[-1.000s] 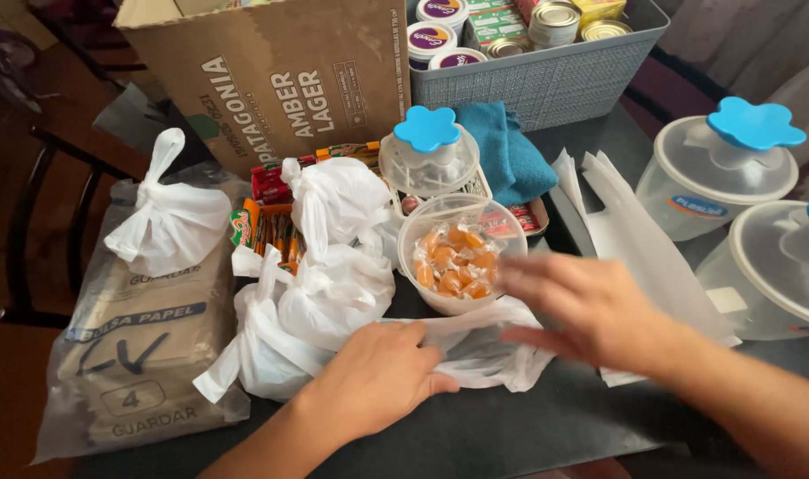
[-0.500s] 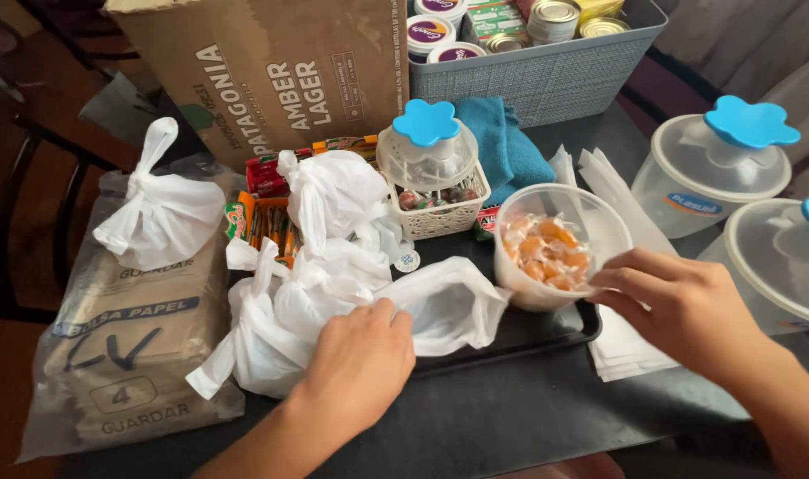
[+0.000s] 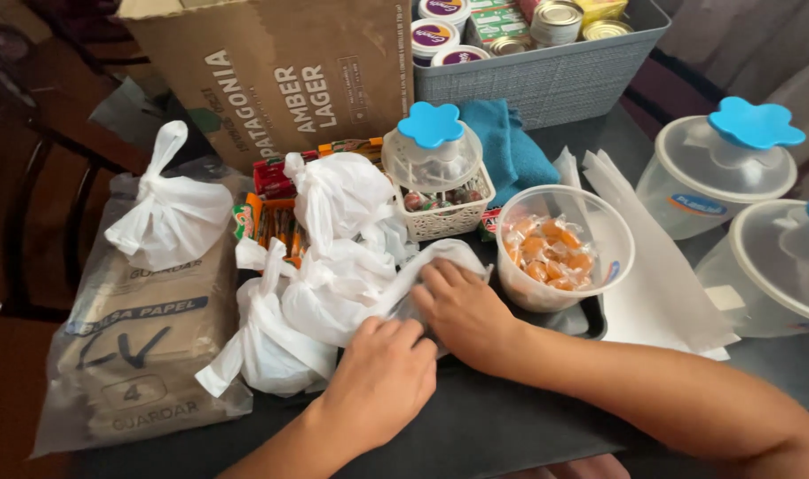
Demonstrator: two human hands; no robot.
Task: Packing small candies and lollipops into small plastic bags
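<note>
An empty white plastic bag (image 3: pixel 422 263) lies crumpled on the dark table in front of me. My left hand (image 3: pixel 378 381) grips its near edge with curled fingers. My right hand (image 3: pixel 462 310) lies on top of the bag and pinches its film beside the left hand. Just right of my right hand, apart from it, stands a clear plastic tub of orange wrapped candies (image 3: pixel 555 248), without a lid. Knotted full white bags (image 3: pixel 333 204) press against the empty bag's left side.
Another knotted bag (image 3: pixel 169 213) sits on a plastic-wrapped pack of paper bags (image 3: pixel 138 346). A small white basket with a blue-knobbed lid (image 3: pixel 435 177), a blue cloth (image 3: pixel 515 151), a cardboard box (image 3: pixel 280 71), a grey crate of cans (image 3: pixel 546 80), two lidded tubs (image 3: pixel 715 168) and white sheets (image 3: pixel 653 266) surround them.
My right hand carried the candy tub from the middle to the right, let it go and returned to the empty bag. My left hand stayed on the bag.
</note>
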